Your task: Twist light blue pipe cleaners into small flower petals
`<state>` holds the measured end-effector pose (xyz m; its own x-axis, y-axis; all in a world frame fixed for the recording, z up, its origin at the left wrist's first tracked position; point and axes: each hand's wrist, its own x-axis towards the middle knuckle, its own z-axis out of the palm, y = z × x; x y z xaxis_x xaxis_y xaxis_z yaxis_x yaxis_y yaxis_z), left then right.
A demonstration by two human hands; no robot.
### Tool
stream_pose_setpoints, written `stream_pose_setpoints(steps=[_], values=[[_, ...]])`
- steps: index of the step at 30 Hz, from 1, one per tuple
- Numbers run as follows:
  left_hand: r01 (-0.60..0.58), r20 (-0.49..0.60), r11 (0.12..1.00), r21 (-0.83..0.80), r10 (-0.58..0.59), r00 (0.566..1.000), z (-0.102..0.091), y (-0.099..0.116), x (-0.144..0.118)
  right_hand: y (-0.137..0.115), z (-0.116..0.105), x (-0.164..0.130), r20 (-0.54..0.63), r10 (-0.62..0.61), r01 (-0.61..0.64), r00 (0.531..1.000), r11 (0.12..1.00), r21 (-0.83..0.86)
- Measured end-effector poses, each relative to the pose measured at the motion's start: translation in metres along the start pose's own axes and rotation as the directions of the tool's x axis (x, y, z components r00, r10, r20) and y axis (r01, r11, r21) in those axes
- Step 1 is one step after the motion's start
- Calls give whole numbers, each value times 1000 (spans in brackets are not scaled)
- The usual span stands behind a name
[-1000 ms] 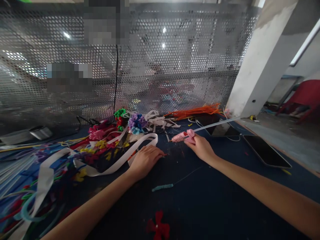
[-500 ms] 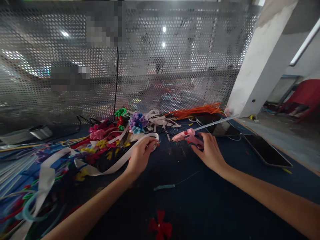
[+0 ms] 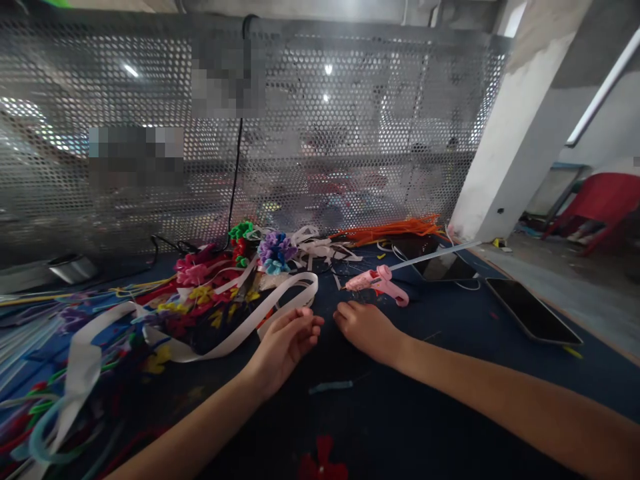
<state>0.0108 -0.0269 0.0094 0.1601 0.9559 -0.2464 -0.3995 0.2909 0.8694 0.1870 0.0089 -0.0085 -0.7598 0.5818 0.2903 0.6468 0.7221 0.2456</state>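
Pink glue gun [image 3: 378,283] set down on the dark worktop [image 3: 450,400], untouched, clear glue stick jutting from its back. Just before it: right hand [image 3: 367,328] loosely curled, empty; left hand [image 3: 287,340] half-curled, grip pinching something too small to tell. White ribbon [image 3: 240,327] beside left hand, not yet glued.

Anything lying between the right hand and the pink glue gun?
Nothing: in the head view only bare dark blue table mat separates the right hand from the pink glue gun.
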Motion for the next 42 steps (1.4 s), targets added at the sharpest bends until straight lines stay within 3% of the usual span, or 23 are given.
stream_pose_setpoints(steps=[6, 10, 14, 32, 36, 39, 42], values=[[135, 96, 982, -130, -123, 988, -4, 1, 7, -6, 4, -1, 17, 23, -22, 1000, 999, -48], [192, 163, 949, -251, -154, 975, -6, 1, 8, -2, 3, -1, 30, -28, 31, 999, 995, -95], [207, 157, 933, -293, -167, 973, -6, -1, 8, -2, 3, -1, 22, -66, 68, 998, 989, -129], [215, 171, 931, -296, -170, 971, -6, 0, 12, 1, 6, 1, -16, 32, -33, 999, 996, -87], [208, 186, 931, -299, -157, 970, -5, 1, 10, 2, -2, -3, -118, 44, -47, 992, 999, -17], [239, 241, 926, -293, -170, 956, 0, -1, 5, -6, -9, -7, -279, -40, 49, 960, 998, 28], [281, 277, 925, -257, -208, 938, 5, -7, -1, -16, -14, -8, -314, -98, 101, 944, 995, -6]])
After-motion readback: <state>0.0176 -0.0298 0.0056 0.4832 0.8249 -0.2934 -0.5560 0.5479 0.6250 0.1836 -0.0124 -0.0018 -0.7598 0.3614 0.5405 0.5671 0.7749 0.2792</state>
